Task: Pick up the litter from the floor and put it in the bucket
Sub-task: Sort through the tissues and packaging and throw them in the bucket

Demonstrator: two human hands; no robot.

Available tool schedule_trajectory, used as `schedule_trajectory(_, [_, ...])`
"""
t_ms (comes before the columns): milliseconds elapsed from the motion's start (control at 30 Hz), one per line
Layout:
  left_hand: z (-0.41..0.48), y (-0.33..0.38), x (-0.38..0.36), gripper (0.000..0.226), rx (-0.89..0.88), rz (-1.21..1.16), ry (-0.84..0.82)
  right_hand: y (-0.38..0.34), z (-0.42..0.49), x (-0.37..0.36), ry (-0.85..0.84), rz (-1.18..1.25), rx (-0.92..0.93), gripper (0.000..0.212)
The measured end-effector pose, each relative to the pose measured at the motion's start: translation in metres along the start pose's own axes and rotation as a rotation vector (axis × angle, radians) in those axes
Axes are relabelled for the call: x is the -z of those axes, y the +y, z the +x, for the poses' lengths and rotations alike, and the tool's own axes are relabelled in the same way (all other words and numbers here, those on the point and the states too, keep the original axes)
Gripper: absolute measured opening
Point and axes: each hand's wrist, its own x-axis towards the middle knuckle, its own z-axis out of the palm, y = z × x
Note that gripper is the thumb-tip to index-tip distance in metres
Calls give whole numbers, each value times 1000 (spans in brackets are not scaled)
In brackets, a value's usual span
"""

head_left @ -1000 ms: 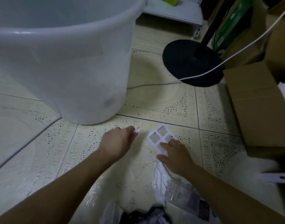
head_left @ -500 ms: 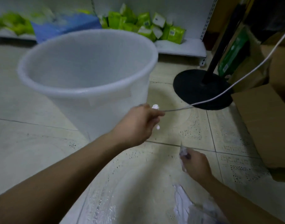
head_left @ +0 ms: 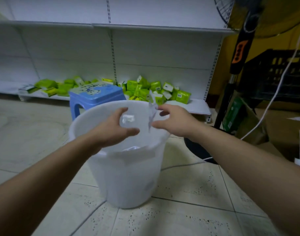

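The translucent white bucket (head_left: pixel 128 178) stands on the tiled floor in the middle of the head view. Both of my hands hover over its mouth. My left hand (head_left: pixel 111 128) has its fingers and thumb spread, and a small white scrap (head_left: pixel 128 118) hangs loose in the gap between them. My right hand (head_left: pixel 173 120) is also spread, and a clear plastic piece (head_left: pixel 151 113) stands on edge just off its fingertips, apparently not gripped. Some white litter (head_left: pixel 132 148) lies inside the bucket.
Behind the bucket are a blue plastic stool (head_left: pixel 94 96) and a low white shelf (head_left: pixel 197 108) with several green packets (head_left: pixel 142 90). A standing fan (head_left: pixel 237 53), its black base (head_left: pixel 197 149), a white cable (head_left: pixel 265 114) and cardboard boxes (head_left: pixel 282 126) fill the right side.
Both hands rose from the floor with their litter and came over the bucket's mouth. They have spread open, and the white scrap and clear plastic piece are loose above the bucket.
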Motion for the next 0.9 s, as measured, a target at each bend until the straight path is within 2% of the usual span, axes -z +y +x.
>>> schedule_trajectory(33, [-6, -6, -2, 82, -30, 99, -8, -2, 6, -4, -24, -164, -17, 71])
schedule_trajectory(100, [-15, -16, -8, 81, -140, 242, 17, -2, 7, -11, -45, -313, -17, 87])
schedule_trajectory(267, [-43, -10, -41, 65, -548, 354, 61, 39, -50, -5, -50, -443, -6, 90])
schedule_trajectory(367, [-67, -1, -87, 56, -675, 328, -37, 84, -107, -2, -65, -433, -69, 91])
schedule_trajectory(500, [-98, -6, -163, 47, -813, 380, -237, 151, -187, -26, -142, -373, -248, 89])
schedule_trajectory(533, [-107, -11, -183, 46, -790, 380, -299, 167, -205, -36, -182, -370, -300, 87])
schedule_trajectory(700, [-164, -57, -266, 48, -459, 419, -747, 226, -266, -94, -479, -465, -431, 69])
schedule_trajectory(800, [-192, -90, -288, 51, -323, 457, -864, 245, -273, -125, -622, -602, -428, 67])
schedule_trajectory(900, [-201, -116, -289, 60, -246, 488, -965, 257, -266, -149, -657, -651, -446, 70])
